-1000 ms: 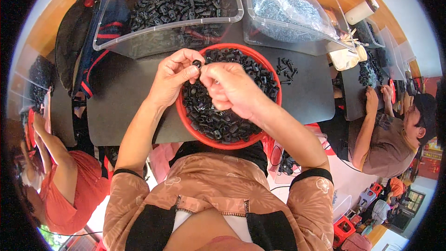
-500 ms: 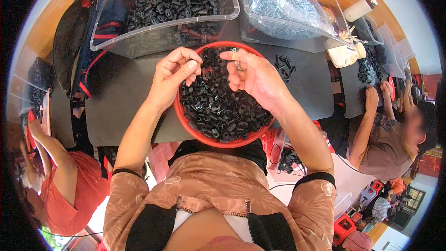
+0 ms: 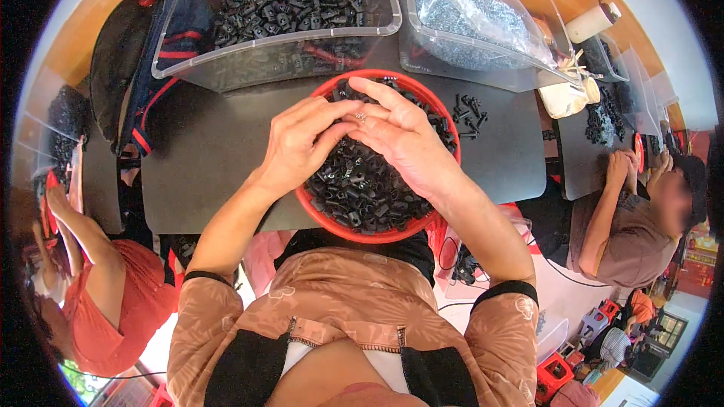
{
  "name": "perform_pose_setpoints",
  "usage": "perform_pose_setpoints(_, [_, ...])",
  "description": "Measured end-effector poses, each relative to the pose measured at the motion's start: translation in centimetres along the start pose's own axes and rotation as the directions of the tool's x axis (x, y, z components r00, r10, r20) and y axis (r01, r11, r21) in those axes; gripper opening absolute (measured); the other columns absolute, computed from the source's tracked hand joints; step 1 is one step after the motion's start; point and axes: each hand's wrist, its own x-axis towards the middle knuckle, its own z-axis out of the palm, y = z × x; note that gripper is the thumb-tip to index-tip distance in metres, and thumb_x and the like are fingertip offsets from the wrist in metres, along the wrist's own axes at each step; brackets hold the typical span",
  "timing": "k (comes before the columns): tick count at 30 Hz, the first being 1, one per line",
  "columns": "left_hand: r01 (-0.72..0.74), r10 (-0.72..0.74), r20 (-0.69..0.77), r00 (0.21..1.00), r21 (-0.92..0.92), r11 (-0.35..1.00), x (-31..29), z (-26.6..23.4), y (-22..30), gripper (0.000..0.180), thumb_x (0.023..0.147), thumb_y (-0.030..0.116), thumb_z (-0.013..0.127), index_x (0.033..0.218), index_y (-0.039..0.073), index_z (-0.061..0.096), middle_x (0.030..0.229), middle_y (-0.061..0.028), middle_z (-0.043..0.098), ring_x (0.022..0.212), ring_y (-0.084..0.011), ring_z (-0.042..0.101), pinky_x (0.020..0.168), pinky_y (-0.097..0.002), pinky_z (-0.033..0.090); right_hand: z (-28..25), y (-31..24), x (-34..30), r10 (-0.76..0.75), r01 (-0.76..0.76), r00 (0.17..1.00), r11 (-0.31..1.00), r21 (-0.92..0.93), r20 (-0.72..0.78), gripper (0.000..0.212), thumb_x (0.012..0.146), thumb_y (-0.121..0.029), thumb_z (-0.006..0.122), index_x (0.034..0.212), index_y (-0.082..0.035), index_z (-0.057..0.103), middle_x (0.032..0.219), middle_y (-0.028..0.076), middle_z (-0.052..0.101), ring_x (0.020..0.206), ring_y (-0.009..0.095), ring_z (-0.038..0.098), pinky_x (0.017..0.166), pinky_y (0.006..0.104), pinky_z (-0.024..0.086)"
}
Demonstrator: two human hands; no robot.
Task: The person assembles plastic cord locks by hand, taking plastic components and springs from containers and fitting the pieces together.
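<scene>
above a red basin [image 3: 377, 237] of black parts [image 3: 354, 188], at the near edge of a dark tabletop [image 3: 211, 166], the right hand [image 3: 403, 136], loosely curled, holds small shiny metal pieces [image 3: 360, 116] at its fingers. the left hand [image 3: 302, 137] meets it, thumb and fingertips close beside the pieces (whether gripping one, i cannot tell).

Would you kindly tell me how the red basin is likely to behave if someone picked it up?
The red basin would probably feel heavy, since many black parts are heaped in it. Its round outline shows no obvious sag, so it is likely fairly stiff. The parts lie loose, so they may slide or spill if it tilts.
</scene>
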Motion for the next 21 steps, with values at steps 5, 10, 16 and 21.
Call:
perform_pose_setpoints(5, [-0.109, 0.105, 0.038, 0.994, 0.145, 0.983, -0.3, 0.0, -0.7, 0.027, 0.071, 0.0, 0.071, 0.096, 0.005, 0.065, 0.077, -0.0109, 0.062, 0.067, -0.0274, 0.059, 0.062, -0.0342, 0.049, 0.3, 0.3, -0.1, 0.058, -0.058, 0.998, 0.998, -0.032, 0.006, 0.048, 0.093, -0.003, 0.048, 0.139, -0.007, 0.036, 0.124, 0.011, 0.053, 0.111, 0.017, 0.054, 0.1, 0.033, 0.042])
perform_pose_setpoints(10, [-0.08, 0.083, -0.027, 0.996, 0.093, 0.992, 0.0, 0.4, 0.0, 0.025, 0.071, -0.001, 0.07, 0.094, 0.005, 0.064, 0.076, -0.0099, 0.06, 0.067, -0.0273, 0.058, 0.06, -0.0344, 0.048, -0.6, 1.0, 0.2, 0.048, -0.048, 0.998, 0.999, -0.004, 0.045, 0.051, 0.093, -0.005, 0.05, 0.141, -0.008, 0.033, 0.124, 0.012, 0.053, 0.113, 0.018, 0.053, 0.1, 0.0333, 0.041])
perform_pose_setpoints(16, [-0.118, 0.106, 0.089, 0.99, 0.138, 0.983, -0.3, -0.1, -0.4, 0.021, 0.073, 0.0, 0.069, 0.093, 0.004, 0.063, 0.079, -0.0092, 0.06, 0.069, -0.0275, 0.058, 0.061, -0.0347, 0.048, -0.5, 0.6, 0.0, 0.045, -0.045, 0.999, 0.999, -0.018, 0.019, 0.047, 0.094, -0.009, 0.05, 0.139, -0.005, 0.035, 0.121, 0.011, 0.056, 0.112, 0.018, 0.054, 0.097, 0.0322, 0.043])
perform_pose_setpoints(21, [-0.078, 0.076, 0.02, 0.997, 0.12, 0.99, -0.2, -0.2, -0.4, 0.018, 0.074, 0.001, 0.069, 0.09, 0.003, 0.063, 0.078, -0.0095, 0.059, 0.069, -0.0273, 0.058, 0.061, -0.0344, 0.048, -1.5, -0.9, 0.1, -0.094, 0.068, 0.995, 0.849, -0.524, -0.023, 0.027, 0.095, -0.02, 0.049, 0.107, 0.003, 0.057, 0.086, 0.012, 0.065, 0.077, 0.017, 0.065, 0.071, 0.0305, 0.053])
